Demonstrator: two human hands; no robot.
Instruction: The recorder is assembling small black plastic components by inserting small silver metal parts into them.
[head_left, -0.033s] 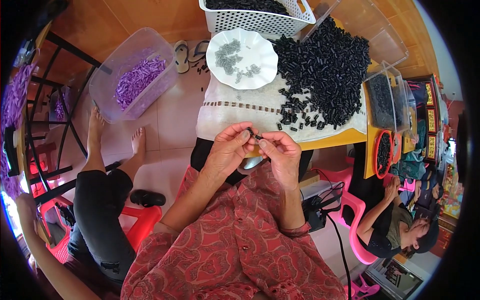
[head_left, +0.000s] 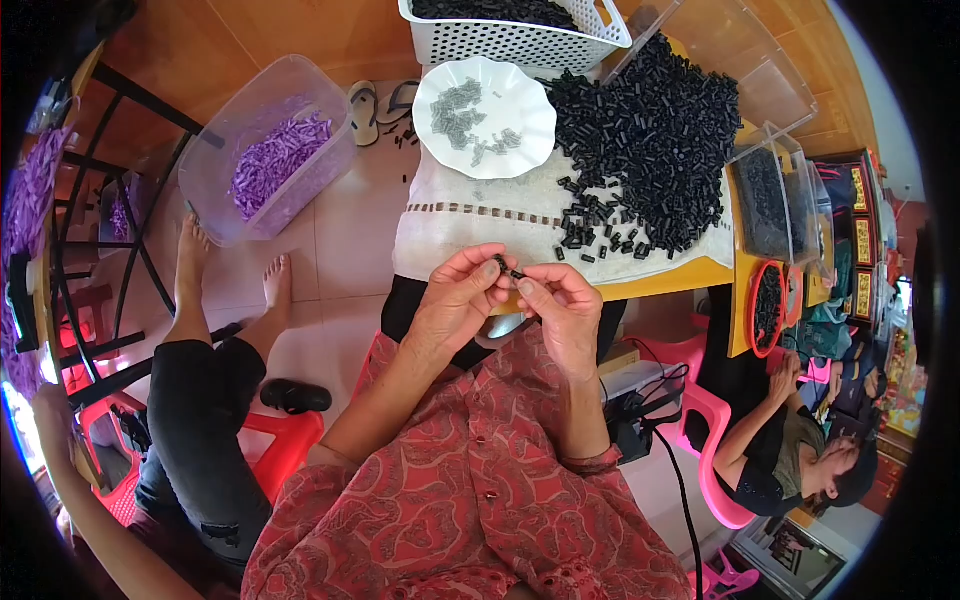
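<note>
Just over the near edge of the table, my left hand [head_left: 455, 300] and my right hand [head_left: 562, 320] meet fingertip to fingertip. Each pinches one end of a small black cylindrical piece [head_left: 515, 273]; its details are too small to tell. Beyond them a white towel [head_left: 480, 240] covers the tabletop. On it stands a white scalloped plate [head_left: 525, 100] with small clear pieces [head_left: 455, 118] in two clusters. A large heap of black cylindrical pieces [head_left: 650, 140] spreads over the towel at the right, with several loose ones nearest my right hand.
A white perforated basket [head_left: 480, 46] of black pieces stands behind the plate. On the floor at left is a clear bin [head_left: 205, 165] of purple pieces. A clear box [head_left: 800, 190] and a red-rimmed container [head_left: 753, 310] sit at right. People sit on both sides.
</note>
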